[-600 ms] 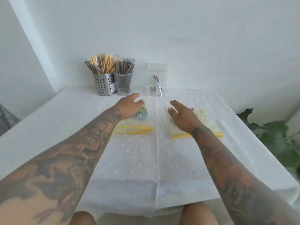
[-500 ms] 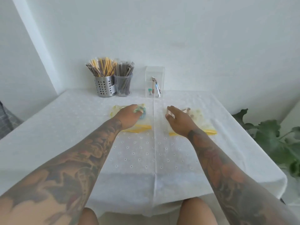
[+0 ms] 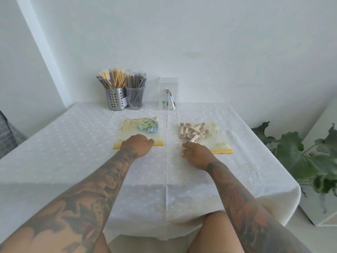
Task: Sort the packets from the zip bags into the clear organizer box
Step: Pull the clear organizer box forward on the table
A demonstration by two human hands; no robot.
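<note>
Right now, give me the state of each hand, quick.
Left hand: fingers curled on the yellow zip edge of the left zip bag.
Right hand: pinching the right zip bag at its zip corner.

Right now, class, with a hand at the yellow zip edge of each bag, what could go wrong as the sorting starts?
1. The left bag holds mixed yellow, green and blue packets; pulled open fast, they may scatter across the tablecloth.
2. The clear organizer box is tall and narrow; a reaching hand could tip it.
3. The right hand seems to grip only a corner of the right bag, so the beige packets could spill.
</note>
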